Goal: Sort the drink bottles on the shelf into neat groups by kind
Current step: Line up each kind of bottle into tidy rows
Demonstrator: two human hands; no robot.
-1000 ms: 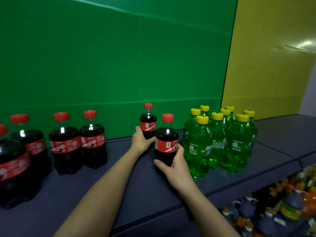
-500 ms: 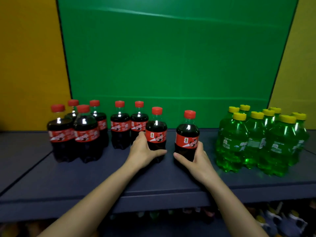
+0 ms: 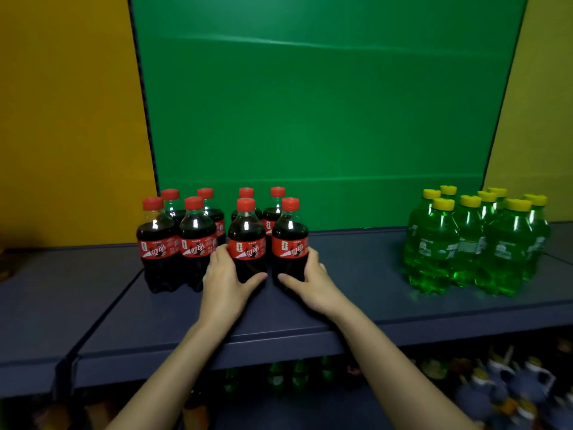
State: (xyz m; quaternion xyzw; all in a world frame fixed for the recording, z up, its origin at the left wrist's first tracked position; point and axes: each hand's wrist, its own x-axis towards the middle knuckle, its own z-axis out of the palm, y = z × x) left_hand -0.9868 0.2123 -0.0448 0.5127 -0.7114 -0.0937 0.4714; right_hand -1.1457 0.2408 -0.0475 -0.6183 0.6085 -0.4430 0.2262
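Several dark cola bottles with red caps and red labels stand in two rows on the dark blue shelf (image 3: 356,293), left of centre. My left hand (image 3: 228,279) grips the front cola bottle (image 3: 247,240), second from the right. My right hand (image 3: 307,279) grips the rightmost front cola bottle (image 3: 290,240). Both held bottles stand upright on the shelf, side by side, close against the other front cola bottles (image 3: 176,243). Several green soda bottles with yellow caps (image 3: 474,240) form a tight cluster at the far right, well apart from the colas.
A green panel (image 3: 325,119) backs the shelf, with yellow panels (image 3: 62,119) on either side. A seam (image 3: 102,318) divides the shelf boards at the left. Below the shelf edge lie more bottles and blue jugs (image 3: 524,380) on a lower level.
Both hands slid their cola bottles leftward; the two bottles now stand packed against the cola group, with a wide gap to the green bottles. The camera view also shifted left.
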